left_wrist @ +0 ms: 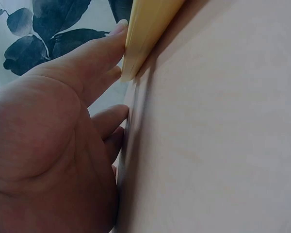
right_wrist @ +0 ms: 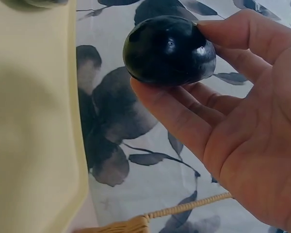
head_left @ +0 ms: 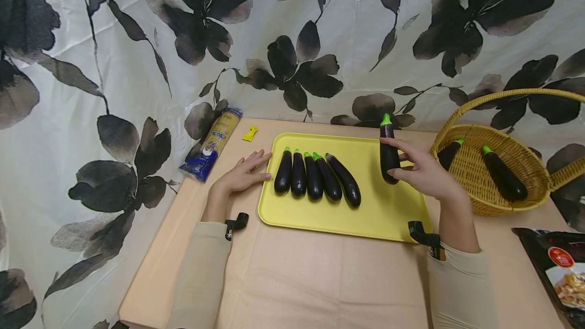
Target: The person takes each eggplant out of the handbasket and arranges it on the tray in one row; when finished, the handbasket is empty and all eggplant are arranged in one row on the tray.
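Note:
My right hand (head_left: 427, 171) holds a dark eggplant (head_left: 389, 159) between thumb and fingers over the right part of a yellow tray (head_left: 311, 218). In the right wrist view the rounded end of this eggplant (right_wrist: 167, 53) faces the camera, raised above the tray level. Several eggplants (head_left: 314, 179) lie side by side on the tray's left half, green stems pointing away. At the left rim rests my left hand (head_left: 242, 174), its fingers extended; the left wrist view shows the thumb against the tray's side (left_wrist: 148, 34) and the other fingers low by the table.
A wicker basket (head_left: 484, 208) with a tall handle stands right of the tray, two eggplants (head_left: 505, 174) inside. Behind the left hand lie a blue and yellow packet (head_left: 214, 143) and a small yellow wrapper (head_left: 250, 133). A black food packet (head_left: 559, 273) lies front right. Floral cloth hangs behind.

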A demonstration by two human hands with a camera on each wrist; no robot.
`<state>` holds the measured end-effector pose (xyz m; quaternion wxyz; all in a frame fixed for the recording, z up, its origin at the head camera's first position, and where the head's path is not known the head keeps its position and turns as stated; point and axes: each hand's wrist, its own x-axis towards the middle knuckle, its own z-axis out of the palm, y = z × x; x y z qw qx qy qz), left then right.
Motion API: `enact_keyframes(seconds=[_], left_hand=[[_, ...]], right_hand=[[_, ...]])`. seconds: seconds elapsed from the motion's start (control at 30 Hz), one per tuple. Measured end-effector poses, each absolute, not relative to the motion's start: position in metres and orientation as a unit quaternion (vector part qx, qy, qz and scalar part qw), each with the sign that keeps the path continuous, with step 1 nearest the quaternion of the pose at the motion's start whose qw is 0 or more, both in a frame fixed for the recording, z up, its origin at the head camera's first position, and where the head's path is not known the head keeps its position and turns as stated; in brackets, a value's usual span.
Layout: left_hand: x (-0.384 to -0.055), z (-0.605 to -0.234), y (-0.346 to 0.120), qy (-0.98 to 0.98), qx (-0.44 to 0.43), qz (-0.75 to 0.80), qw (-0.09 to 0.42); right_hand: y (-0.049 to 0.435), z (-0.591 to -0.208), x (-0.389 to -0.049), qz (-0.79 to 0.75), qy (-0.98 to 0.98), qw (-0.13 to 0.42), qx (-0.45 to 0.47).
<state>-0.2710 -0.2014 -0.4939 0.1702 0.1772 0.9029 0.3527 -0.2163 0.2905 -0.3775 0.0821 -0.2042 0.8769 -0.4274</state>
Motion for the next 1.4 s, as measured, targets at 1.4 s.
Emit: enact_keyframes(seconds=[1.4], left_hand=[[-0.27,-0.491,-0.199,0.903,0.179,0.351,0.171]], right_hand=[[0.26,-0.424,-0.236,-0.31,0.904,0.192,-0.222]])
